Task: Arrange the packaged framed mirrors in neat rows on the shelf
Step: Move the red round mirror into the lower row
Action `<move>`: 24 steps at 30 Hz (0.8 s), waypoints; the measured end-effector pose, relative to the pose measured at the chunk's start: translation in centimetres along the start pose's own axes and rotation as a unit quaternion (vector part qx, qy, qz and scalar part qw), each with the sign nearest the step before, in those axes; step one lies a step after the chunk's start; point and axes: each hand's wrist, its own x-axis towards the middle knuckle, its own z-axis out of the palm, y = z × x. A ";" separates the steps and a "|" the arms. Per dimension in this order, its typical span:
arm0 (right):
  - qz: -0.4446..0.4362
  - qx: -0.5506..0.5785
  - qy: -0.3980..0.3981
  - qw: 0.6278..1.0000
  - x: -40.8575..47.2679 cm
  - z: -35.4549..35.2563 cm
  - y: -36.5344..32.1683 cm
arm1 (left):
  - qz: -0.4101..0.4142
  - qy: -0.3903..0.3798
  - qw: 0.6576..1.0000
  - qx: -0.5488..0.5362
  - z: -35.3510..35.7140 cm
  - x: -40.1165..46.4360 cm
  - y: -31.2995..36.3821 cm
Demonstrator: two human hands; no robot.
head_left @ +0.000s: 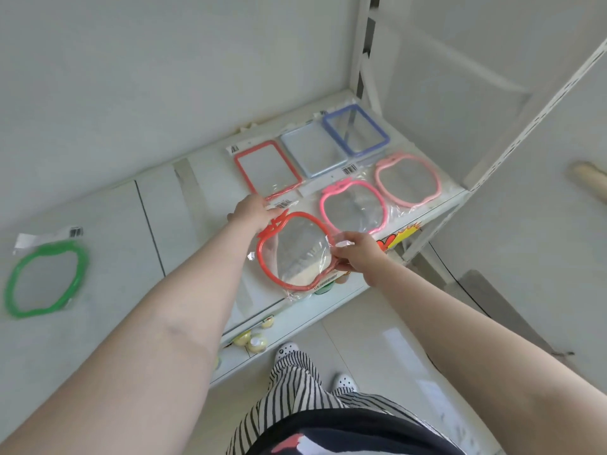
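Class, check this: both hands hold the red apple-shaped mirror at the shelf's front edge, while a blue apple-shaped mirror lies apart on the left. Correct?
Not quite. In the head view, the mirror lying apart is green, not blue. Both the left hand and right hand do hold the red mirror.

Bare white shelf surface (98, 231) lies open between the green apple-shaped framed mirror (44, 280) and the red rectangular framed mirror (267, 169).
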 end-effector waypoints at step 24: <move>-0.042 -0.225 0.099 0.968 2.1 2.2 -0.8 | 0.074 0.109 0.988 0.081 7.4 -3.6 1.6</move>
